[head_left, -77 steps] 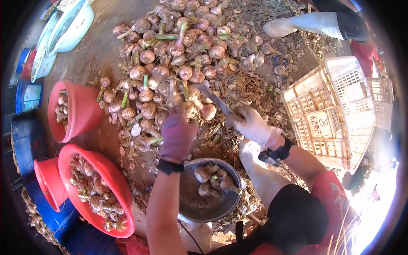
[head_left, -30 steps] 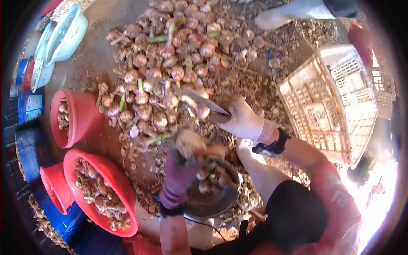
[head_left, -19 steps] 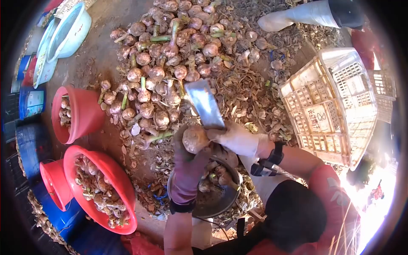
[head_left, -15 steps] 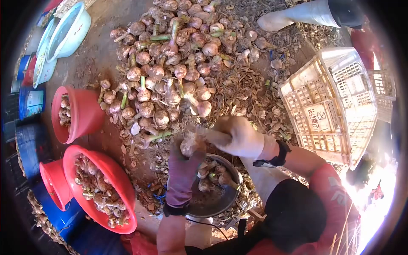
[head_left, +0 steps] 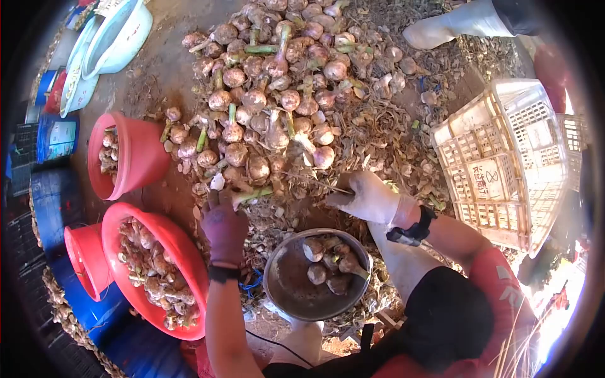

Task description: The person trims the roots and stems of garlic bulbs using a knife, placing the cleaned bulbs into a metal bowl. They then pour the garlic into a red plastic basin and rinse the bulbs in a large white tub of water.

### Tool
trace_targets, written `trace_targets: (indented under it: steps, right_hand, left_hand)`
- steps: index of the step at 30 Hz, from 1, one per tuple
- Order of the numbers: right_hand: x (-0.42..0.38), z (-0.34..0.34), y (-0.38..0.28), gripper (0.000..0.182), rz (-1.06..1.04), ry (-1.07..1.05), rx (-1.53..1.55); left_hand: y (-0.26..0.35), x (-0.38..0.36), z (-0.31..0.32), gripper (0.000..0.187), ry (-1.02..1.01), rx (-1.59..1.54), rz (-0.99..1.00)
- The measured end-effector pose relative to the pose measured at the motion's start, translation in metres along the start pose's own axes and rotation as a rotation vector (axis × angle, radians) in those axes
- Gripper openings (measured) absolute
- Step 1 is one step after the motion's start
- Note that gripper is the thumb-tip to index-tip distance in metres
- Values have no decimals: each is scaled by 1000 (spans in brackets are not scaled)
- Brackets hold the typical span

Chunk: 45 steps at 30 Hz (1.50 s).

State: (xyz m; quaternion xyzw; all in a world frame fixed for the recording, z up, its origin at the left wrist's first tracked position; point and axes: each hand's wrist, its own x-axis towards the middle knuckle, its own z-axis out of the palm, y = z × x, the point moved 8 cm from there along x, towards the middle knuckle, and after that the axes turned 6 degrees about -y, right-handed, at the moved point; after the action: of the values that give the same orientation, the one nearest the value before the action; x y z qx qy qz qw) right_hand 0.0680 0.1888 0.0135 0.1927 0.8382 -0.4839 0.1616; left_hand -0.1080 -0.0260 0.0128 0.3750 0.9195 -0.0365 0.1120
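Note:
My left hand (head_left: 224,232), in a purple glove, reaches to the near left edge of a heap of garlic bulbs (head_left: 257,169). Its fingers are stretched out beside a pale scrap and a bulb with a green stem (head_left: 252,195). In a white glove, my right hand (head_left: 367,198) is closed around the end of a thin, straight knife-like tool (head_left: 312,181), which points left over the dry leaves. Several cut bulbs (head_left: 328,259) lie in a dark metal basin (head_left: 283,301) between my arms, in front of my lap.
To the left stand a red basin (head_left: 196,277) full of bulbs or trimmings, a small red bucket (head_left: 79,258) and a pink bucket (head_left: 142,156). A white plastic crate (head_left: 469,167) leans at the right. Another person's boot (head_left: 450,28) is at the top right; pale blue tubs (head_left: 120,41) stand top left.
My left hand has let go of the bulb it held and moved left to the heap's edge. My right hand has come apart from it with the thin tool. The view has shifted slightly.

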Motion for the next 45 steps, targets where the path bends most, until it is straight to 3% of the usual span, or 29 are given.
trace_targets:
  steps: [3, 6, 9, 10, 12, 13, 14, 15, 17, 18, 19, 21, 22, 23, 25, 26, 28, 29, 31, 32, 33, 35, 36, 37, 39, 41, 42, 44, 45]
  right_hand:
    - [-3, 0, 5, 43, -20, 19, 67]
    - [-7, 4, 7, 39, 38, -46, 34]
    - [-11, 4, -7, 33, 1, -45, 33]
    - [-11, 8, -10, 29, 1, -68, 2]
    - [-11, 8, -27, 28, -55, -78, 10]
    - [-11, 7, -38, 28, -118, -83, 13]
    - [-15, 0, -55, 25, -259, -7, 32]
    - [-10, 0, -51, 25, -255, -5, 24]
    - [10, 10, 0, 22, 89, -93, -132]
    - [20, 19, 39, 22, 188, -145, -246]
    - [9, 23, 52, 25, 163, -116, 76]
    - [-5, 6, 8, 28, -43, -2, 75]
    - [-9, 5, -11, 31, -73, -49, 131]
    - [-11, 10, -27, 34, -102, -95, 189]
    - [-9, 14, -31, 34, -117, -117, 206]
    - [-8, 12, -24, 33, -6, -107, 328]
    - [-10, 16, -9, 32, 224, -101, 645]
    - [-6, 24, 4, 32, 231, -102, 646]
    - [-2, 17, -16, 31, -478, 166, 15]
    - [1, 20, 5, 26, -41, -64, 403]
    - [-5, 7, -7, 26, -35, -64, 405]
    - [-15, -14, -15, 24, 115, -45, 251]
    - [-22, -17, -27, 24, -31, -51, 213]
    - [-26, -17, -31, 24, -31, -50, 215]
    - [-35, -9, -56, 23, -274, -131, -84]
    - [-36, -7, -56, 23, -279, -117, -152]
    - [-35, -7, -55, 23, -259, -115, -188]
    - [-35, -6, -53, 23, -239, -113, -223]
    - [-35, -6, -54, 24, -274, -96, -235]
  left_hand:
    - [-19, 15, 25, 51, 23, -130, -111]
    - [-25, 10, 44, 59, -80, -236, -375]
    - [-13, -4, 55, 60, -145, -428, -265]
    - [-17, -10, 80, 51, -249, -759, -358]
    - [15, -20, 47, 49, -317, -969, -337]
    - [34, -23, 37, 47, -375, -1179, -310]
    - [46, -30, 36, 33, -296, -1518, -135]
    - [59, -36, 21, 33, -295, -1526, -128]
    - [84, -53, -5, 28, -443, -1772, -252]
    - [82, -55, -12, 29, -412, -1641, -209]
    - [79, -46, -14, 29, -395, -1643, -198]
    - [77, -53, 3, 31, -530, -1614, -277]
    - [84, -55, 13, 46, -567, -1752, -266]
    - [88, -54, 8, 46, -569, -1748, -263]
    - [113, -62, -8, 63, -754, -1810, -194]
    - [127, -62, -14, 81, -618, -2054, 3]
    - [139, -59, -5, 84, -536, -1971, -54]
    - [137, -55, -2, 86, -461, -1886, -110]
    - [129, -47, 2, 83, -423, -1769, -40]
    - [118, -45, 14, 80, -341, -1660, -5]
    - [112, -44, 18, 77, -263, -1550, 27]
    - [112, -45, 3, 66, -312, -1729, -18]
    - [105, -47, 7, 61, -353, -1749, -98]
    - [101, -50, 10, 56, -394, -1768, -178]
    - [104, -52, 4, 46, -352, -1791, -81]
    - [112, -56, 12, 41, -470, -1106, 142]
    - [115, -58, 11, 41, -474, -1105, 143]
    - [109, -60, 5, 33, -302, -1714, -110]
    - [107, -61, 7, 33, -300, -1715, -111]
